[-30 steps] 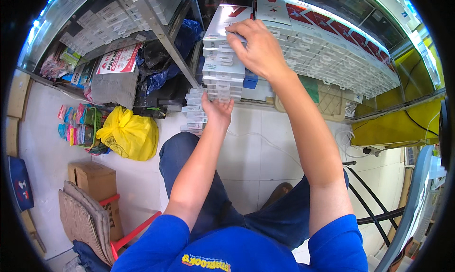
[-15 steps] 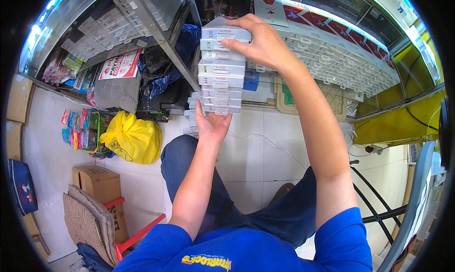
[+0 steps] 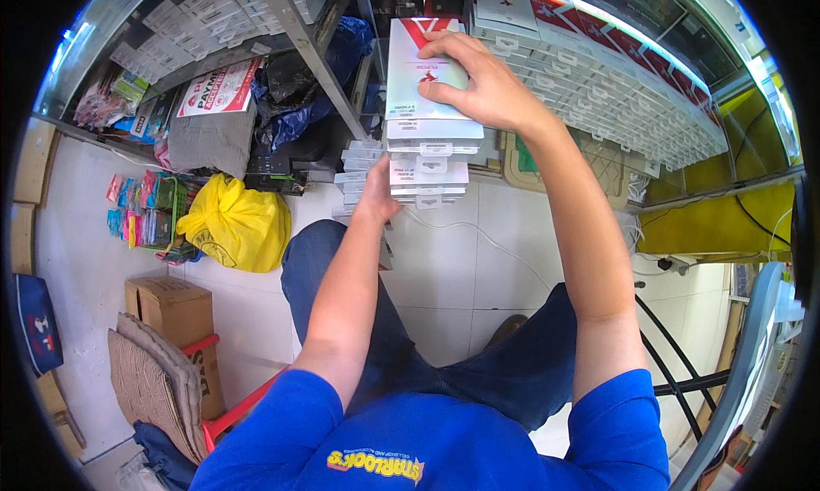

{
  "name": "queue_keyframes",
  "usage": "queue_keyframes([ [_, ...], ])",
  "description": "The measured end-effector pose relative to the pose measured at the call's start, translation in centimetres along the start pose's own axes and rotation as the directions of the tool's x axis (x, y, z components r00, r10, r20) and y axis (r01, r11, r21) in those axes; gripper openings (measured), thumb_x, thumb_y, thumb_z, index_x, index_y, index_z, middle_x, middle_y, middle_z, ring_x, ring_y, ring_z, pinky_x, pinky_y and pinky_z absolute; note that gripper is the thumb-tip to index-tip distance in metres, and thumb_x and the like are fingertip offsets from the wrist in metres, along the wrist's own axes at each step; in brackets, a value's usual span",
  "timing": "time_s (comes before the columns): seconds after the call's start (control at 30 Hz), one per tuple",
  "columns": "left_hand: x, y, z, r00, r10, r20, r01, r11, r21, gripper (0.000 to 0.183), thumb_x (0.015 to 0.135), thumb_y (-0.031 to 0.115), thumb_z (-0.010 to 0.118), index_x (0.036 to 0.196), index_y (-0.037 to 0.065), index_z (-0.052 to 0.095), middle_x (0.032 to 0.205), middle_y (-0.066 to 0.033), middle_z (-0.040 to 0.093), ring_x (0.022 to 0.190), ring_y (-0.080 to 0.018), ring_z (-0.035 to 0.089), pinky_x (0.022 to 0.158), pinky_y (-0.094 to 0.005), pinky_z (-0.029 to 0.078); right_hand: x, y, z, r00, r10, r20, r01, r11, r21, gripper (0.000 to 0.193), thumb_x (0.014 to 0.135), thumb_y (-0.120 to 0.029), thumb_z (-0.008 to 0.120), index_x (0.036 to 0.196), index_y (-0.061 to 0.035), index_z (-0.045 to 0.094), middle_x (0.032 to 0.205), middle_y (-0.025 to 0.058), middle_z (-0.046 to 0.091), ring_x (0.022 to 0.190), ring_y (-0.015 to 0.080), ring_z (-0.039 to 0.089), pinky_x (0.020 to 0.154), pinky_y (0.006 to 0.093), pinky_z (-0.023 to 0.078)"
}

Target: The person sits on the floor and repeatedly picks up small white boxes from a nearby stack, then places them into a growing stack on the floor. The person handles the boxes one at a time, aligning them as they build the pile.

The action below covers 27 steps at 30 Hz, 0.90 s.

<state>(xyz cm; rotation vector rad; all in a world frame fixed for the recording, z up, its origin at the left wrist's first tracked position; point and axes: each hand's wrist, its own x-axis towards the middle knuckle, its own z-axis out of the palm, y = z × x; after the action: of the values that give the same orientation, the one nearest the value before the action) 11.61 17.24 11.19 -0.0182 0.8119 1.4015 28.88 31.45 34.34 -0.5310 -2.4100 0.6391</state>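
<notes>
A stack of flat white boxes [image 3: 434, 145] with clear hang tabs is between my hands, in front of the shelving. The broad face of its top box [image 3: 410, 76], white with a red pattern, is turned up toward me. My right hand [image 3: 487, 81] lies over this face, thumb and fingers curved apart and gripping it from above. My left hand [image 3: 378, 196] supports the stack low on its left side; most of its fingers are hidden behind the boxes. Just left of it stands another pile of similar thin boxes [image 3: 354, 179].
Rows of tabbed boxes [image 3: 598, 106] fill the shelf at right. A metal shelf post [image 3: 312, 59] rises at left, near dark bags. A yellow bag [image 3: 239, 226], a brown carton [image 3: 175, 307] and a red-framed chair [image 3: 243, 414] with cushions are on the left. A white cable [image 3: 495, 239] crosses the floor.
The stack has shifted slightly right and turned, so the top box's broad face and the hang tabs now show instead of the printed ends. Both hands moved with it.
</notes>
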Motion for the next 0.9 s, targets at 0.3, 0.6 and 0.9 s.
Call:
queue_keyframes([
  [0.3, -0.3, -2.3, 1.6, 0.988, -0.131, 0.085, 0.138, 0.987, -0.084, 0.050, 0.107, 0.038, 0.045, 0.143, 0.006, 0.057, 0.140, -0.0151, 0.064, 0.123, -0.0309, 0.065, 0.104, -0.0508, 0.054, -3.1, -2.9, 0.3, 0.999, 0.024, -0.027, -0.024, 0.999, 0.021, 0.044, 0.089, -0.038, 0.069, 0.125, -0.0132, 0.073, 0.138, 0.0148, 0.061, 0.132, 0.0348, 0.052, 0.114, 0.0441, 0.042],
  [0.6, -17.2, -9.0, 2.4, 0.969, -0.198, 0.145, 0.241, 0.877, -0.416, 0.052, 0.106, 0.040, 0.046, 0.145, 0.007, 0.057, 0.142, -0.0145, 0.063, 0.124, -0.0305, 0.065, 0.105, -0.0506, 0.053, -11.7, -9.7, -0.1, 0.951, 0.202, 0.235, -0.250, 0.948, 0.199, 0.044, 0.093, -0.026, 0.063, 0.134, -0.0103, 0.068, 0.144, 0.0211, 0.054, 0.137, 0.0386, 0.048, 0.117, 0.0444, 0.038],
  [0.9, -19.7, -14.7, -0.5, 0.911, -0.379, -0.161, 0.334, 0.908, -0.253, 0.061, 0.106, 0.054, 0.046, 0.148, 0.011, 0.056, 0.144, -0.0112, 0.063, 0.128, -0.0283, 0.063, 0.109, -0.0493, 0.051, -13.3, 5.6, 11.2, 0.455, 0.358, 0.815, -0.875, 0.351, 0.334, 0.049, 0.099, -0.029, 0.057, 0.144, -0.0128, 0.064, 0.141, 0.0096, 0.061, 0.134, 0.0228, 0.054, 0.115, 0.0350, 0.038],
])
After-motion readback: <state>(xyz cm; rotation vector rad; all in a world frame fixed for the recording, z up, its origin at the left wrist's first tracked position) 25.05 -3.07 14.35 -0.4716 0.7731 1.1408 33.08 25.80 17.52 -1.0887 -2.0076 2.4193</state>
